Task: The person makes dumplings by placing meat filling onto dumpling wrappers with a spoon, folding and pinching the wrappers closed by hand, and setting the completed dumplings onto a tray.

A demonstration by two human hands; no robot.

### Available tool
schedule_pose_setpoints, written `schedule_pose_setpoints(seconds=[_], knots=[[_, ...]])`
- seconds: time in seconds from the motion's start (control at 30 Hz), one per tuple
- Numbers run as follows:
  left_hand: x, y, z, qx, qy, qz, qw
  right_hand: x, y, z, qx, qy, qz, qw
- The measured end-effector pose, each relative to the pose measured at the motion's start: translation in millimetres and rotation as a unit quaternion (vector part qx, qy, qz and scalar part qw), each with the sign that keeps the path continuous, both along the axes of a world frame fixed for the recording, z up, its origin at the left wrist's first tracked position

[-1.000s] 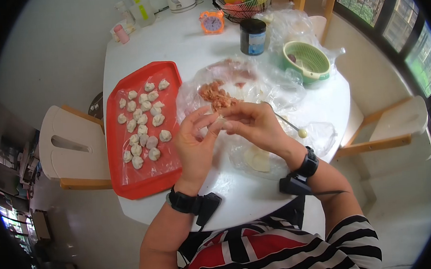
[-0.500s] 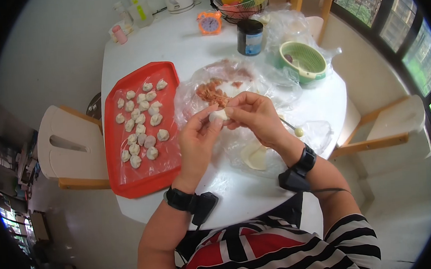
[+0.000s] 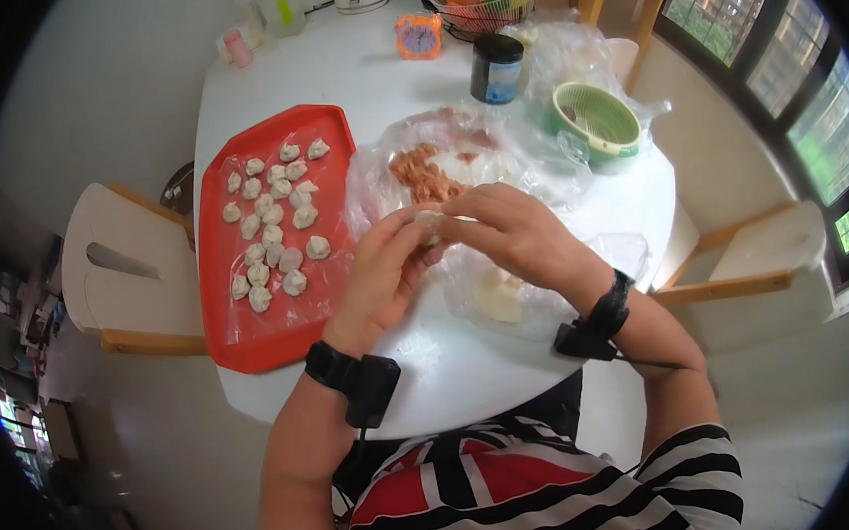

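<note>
Between the fingertips of both hands is a small whitish dumpling (image 3: 429, 223), mostly covered by the fingers. My left hand (image 3: 385, 268) grips it from the left, fingers closed. From the right, my right hand (image 3: 516, 231) pinches it, the back of the hand turned up. Just beyond lies minced meat filling (image 3: 424, 173) on a clear plastic bag (image 3: 375, 185). Pale dough wrappers (image 3: 499, 297) rest on plastic below my right hand. A red tray (image 3: 283, 352) on the left bears several folded dumplings (image 3: 304, 216) on a plastic sheet.
Toward the back stand a dark jar (image 3: 496, 68), an orange alarm clock (image 3: 418, 36) and a wire fruit basket (image 3: 484, 13). A green strainer basket (image 3: 597, 120) sits at the right beside crumpled plastic bags (image 3: 567, 53). Chairs flank the white table (image 3: 333, 84).
My right hand has rolled over the dumpling, its fingers now covering more of it. Both hands remain together at nearly the same place. The view has shifted slightly.
</note>
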State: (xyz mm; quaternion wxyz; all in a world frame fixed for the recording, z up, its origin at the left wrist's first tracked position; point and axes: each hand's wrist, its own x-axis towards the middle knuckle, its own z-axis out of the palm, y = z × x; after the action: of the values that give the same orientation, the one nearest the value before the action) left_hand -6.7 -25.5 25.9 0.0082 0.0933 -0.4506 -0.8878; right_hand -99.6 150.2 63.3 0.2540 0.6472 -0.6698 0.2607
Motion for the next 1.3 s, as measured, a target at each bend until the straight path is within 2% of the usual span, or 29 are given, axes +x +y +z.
schedule_pose_setpoints(seconds=[0.03,0.13,0.43,0.53,0.57,0.6,0.63,0.67,0.7,0.73,0.77,0.8,0.83,0.87,0.93,0.97,1.03,1.07,1.13,1.17,1.23,1.27,1.3], knots=[[-0.2,-0.8,-1.8,0.005,-0.002,0.000,1.000,-0.6,2.9,3.0,0.032,0.045,0.000,0.998],[0.5,0.0,-7.2,0.023,-0.028,-0.055,0.998,-3.3,7.7,6.6,0.037,0.080,0.031,0.996],[-2.8,7.2,-27.8,0.043,-0.022,-0.077,0.996,3.4,14.1,-3.6,0.096,0.050,0.022,0.994],[-4.6,9.6,-30.4,0.051,-0.007,-0.067,0.996,2.3,9.3,-15.6,0.077,0.022,0.009,0.997],[-3.7,12.7,-28.8,0.005,0.015,-0.035,0.999,4.9,8.4,-16.3,0.077,0.023,0.009,0.997],[-2.9,15.2,-27.0,-0.041,0.037,-0.002,0.998,9.1,7.6,-17.1,0.065,-0.069,-0.010,0.995],[-2.5,17.3,-24.9,-0.041,0.038,-0.001,0.998,12.8,6.6,-17.7,0.053,-0.159,-0.029,0.985],[-2.0,19.0,-22.6,-0.140,0.080,0.029,0.987,16.5,5.2,-15.3,0.053,-0.159,-0.028,0.986],[-1.4,19.8,-21.0,-0.236,0.120,0.058,0.962,21.0,4.0,-10.6,0.056,-0.268,-0.044,0.961],[-0.9,19.8,-20.4,-0.236,0.120,0.058,0.963,23.3,3.1,-8.2,0.058,-0.374,-0.060,0.924],[-0.5,20.1,-20.2,-0.248,0.147,0.072,0.955,22.4,2.3,-10.1,0.059,-0.374,-0.060,0.923],[-0.2,20.6,-20.1,-0.259,0.174,0.086,0.946,20.1,1.7,-13.5,0.017,-0.528,-0.021,0.849],[0.0,20.6,-19.2,-0.257,0.174,0.086,0.947,18.6,1.4,-16.2,-0.025,-0.665,0.018,0.746],[0.3,19.9,-17.7,-0.252,0.180,0.085,0.947,18.3,1.4,-17.2,-0.024,-0.665,0.017,0.746],[0.7,20.2,-16.6,-0.247,0.186,0.083,0.947,18.2,0.9,-18.6,-0.087,-0.804,0.054,0.585],[0.6,21.4,-16.4,-0.228,0.196,0.090,0.949,17.8,0.2,-21.4,-0.086,-0.804,0.054,0.585],[0.6,21.6,-16.8,-0.209,0.207,0.097,0.951,16.4,-2.4,-29.5,-0.140,-0.886,0.125,0.423],[0.5,21.0,-17.8,-0.191,0.203,0.091,0.956,17.1,-3.8,-33.1,-0.140,-0.886,0.125,0.423],[1.0,20.2,-17.9,-0.173,0.198,0.086,0.961,22.5,-7.7,-37.6,-0.185,-0.900,0.171,0.357],[0.8,20.4,-17.5,-0.162,0.195,0.099,0.962,26.6,-10.7,-36.9,-0.184,-0.900,0.171,0.357],[0.0,19.4,-18.3,-0.152,0.192,0.114,0.963,35.3,-17.4,-30.6,-0.214,-0.859,0.060,0.462],[-1.4,18.2,-21.1,-0.134,0.192,0.120,0.965,35.4,-17.7,-30.2,-0.212,-0.859,0.061,0.462],[-2.1,17.5,-20.7,-0.115,0.192,0.126,0.966,34.6,-17.2,-29.5,-0.183,-0.789,0.028,0.586]])
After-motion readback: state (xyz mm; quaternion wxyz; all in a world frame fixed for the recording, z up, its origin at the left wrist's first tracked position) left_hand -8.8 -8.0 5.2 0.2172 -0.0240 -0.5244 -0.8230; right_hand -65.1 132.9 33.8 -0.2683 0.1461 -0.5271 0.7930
